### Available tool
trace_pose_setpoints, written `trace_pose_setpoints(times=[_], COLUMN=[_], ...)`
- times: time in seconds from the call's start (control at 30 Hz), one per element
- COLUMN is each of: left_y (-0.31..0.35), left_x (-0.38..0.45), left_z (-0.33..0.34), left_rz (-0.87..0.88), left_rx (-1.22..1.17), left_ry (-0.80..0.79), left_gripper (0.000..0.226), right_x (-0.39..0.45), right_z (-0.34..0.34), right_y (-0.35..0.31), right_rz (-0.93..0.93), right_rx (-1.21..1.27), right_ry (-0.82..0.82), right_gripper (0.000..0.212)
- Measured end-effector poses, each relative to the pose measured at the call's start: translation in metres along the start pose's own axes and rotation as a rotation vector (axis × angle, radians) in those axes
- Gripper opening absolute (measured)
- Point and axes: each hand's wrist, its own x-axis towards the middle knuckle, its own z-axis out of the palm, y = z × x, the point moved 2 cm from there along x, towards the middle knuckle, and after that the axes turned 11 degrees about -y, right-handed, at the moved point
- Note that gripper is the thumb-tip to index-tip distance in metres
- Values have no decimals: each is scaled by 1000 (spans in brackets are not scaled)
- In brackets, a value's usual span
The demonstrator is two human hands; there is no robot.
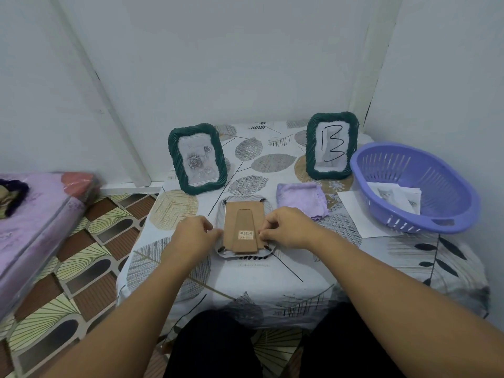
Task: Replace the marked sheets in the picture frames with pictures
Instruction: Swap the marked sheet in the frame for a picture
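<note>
A pale frame lies face down in front of me, its brown cardboard back (243, 226) with a folded stand and barcode sticker facing up. My left hand (195, 231) has its fingers curled at the back's left edge. My right hand (286, 227) pinches at the right edge near a black tab. A green frame (197, 158) with a rose picture stands at the back left. Another green frame (331, 145) at the back right holds a sheet marked "13".
A purple basket (417, 186) with pictures inside sits at the right, on a white sheet (354, 214). A lilac cloth (301, 199) lies beside it. The small table (245, 279) has a leaf-print cover. A mattress (35, 219) lies left on the patterned floor.
</note>
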Motion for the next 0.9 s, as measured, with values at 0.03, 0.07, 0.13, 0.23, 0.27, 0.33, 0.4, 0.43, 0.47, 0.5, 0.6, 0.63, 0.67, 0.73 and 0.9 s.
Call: trace_pose_setpoints(times=[0.03, 0.07, 0.13, 0.23, 0.27, 0.33, 0.4, 0.43, 0.47, 0.5, 0.6, 0.63, 0.67, 0.73, 0.9], left_y=[-1, -1, -2, -3, -3, -2, 1, 1, 2, 3, 15, 22, 30, 43, 63], left_x=[-1, -1, 0, -1, -2, -7, -13, -16, -18, -22, -31, -36, -41, -49, -61], left_z=[1, 3, 5, 6, 6, 6, 5, 4, 2, 0, -9, -13, -16, -22, -25], left_rz=[-5, -5, -7, -34, -37, -31, -14, 10, 40, 73, 182, 231, 282, 361, 453], left_rx=[4, 1, -63, -291, -362, -474, -576, -604, -620, -641, -752, -773, -781, -777, -447], left_ry=[-21, -30, -31, -62, -74, -92, -102, -92, -77, -58, -7, -9, -20, -40, 51], left_gripper=[22, 22, 19, 13, 12, 9, 9, 10, 12, 13, 14, 15, 17, 25, 30], right_x=[-1, -2, -4, -4, -4, -1, 2, 4, 5, 6, 5, 4, 2, 0, 3], right_z=[0, 0, -1, -3, -4, -2, 0, 1, 3, 4, 1, -2, -6, -12, -13], right_y=[-1, -3, -4, -2, -2, -3, -8, -9, -12, -16, -34, -41, -50, -63, -70], right_rz=[1, 1, 10, 32, 37, 45, 42, 38, 38, 37, 45, 55, 75, 118, 123], right_rx=[-7, -15, -8, 83, 112, 167, 208, 229, 254, 294, 467, 545, 636, 774, 940], right_ry=[1, 2, 5, 7, 10, 30, 68, 94, 110, 118, 153, 155, 140, 98, 84], right_gripper=[7, 7, 8, 15, 18, 21, 24, 24, 22, 20, 22, 28, 34, 44, 38])
